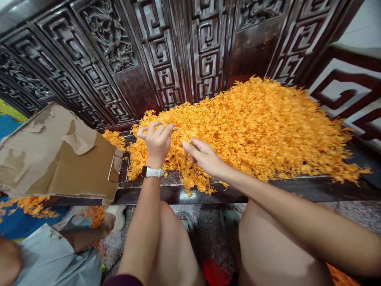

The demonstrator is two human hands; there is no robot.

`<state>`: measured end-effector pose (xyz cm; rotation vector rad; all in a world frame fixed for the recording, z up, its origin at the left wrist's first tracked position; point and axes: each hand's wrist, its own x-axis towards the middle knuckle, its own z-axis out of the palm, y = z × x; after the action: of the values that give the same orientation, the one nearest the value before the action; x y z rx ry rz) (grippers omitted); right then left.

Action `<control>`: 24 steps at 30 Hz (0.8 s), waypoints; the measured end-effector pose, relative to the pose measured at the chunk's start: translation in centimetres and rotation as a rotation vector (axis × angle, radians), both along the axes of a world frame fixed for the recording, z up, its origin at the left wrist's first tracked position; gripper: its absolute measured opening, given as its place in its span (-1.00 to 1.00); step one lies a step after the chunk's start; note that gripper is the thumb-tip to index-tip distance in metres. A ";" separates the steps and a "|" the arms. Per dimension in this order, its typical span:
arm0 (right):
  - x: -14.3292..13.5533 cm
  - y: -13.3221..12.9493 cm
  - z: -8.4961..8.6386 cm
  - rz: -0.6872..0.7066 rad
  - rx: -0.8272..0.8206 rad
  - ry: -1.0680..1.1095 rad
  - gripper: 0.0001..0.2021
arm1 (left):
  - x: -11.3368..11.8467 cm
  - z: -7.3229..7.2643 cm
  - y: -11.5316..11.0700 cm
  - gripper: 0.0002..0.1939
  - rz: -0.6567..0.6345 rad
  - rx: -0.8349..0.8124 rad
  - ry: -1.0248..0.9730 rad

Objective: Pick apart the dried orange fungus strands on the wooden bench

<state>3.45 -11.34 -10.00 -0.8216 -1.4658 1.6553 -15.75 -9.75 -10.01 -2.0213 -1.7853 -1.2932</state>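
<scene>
Two thighs [177,250], one orange heap [256,131], right grip [206,159] around one piece [189,141], left grip [157,143] unclear.

Carved panels [133,89]: I see dark, glossy wood behind the tabletop [256,191], with squared fretwork and knotted relief carving.
Side frame [342,75]: openwork in dark wood at my right, a pale wall [364,28] showing beyond it.
Cardboard [59,155]: brown, torn and peeling, at the left end of the tabletop.
Metal loop [111,169]: thin wire, beside the cardboard's right edge.
Neighbour: I get part of another person at lower left, in pale shorts [59,258], a light shoe [119,217] on the foot.
Blue material [29,224]: partly under the cardboard from my view.
Floor [202,212]: speckled grey, a red item [214,272] low in frame.
</scene>
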 end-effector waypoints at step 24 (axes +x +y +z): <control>-0.6 -2.4 1.8 0.042 -0.358 0.226 -0.72 | -1.7 -1.2 1.5 -0.77 0.135 -0.021 -0.026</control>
<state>2.88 -13.75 -8.20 -0.7653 -1.0539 2.0050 -17.41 -8.29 -11.17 -1.8655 -1.9175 -1.2721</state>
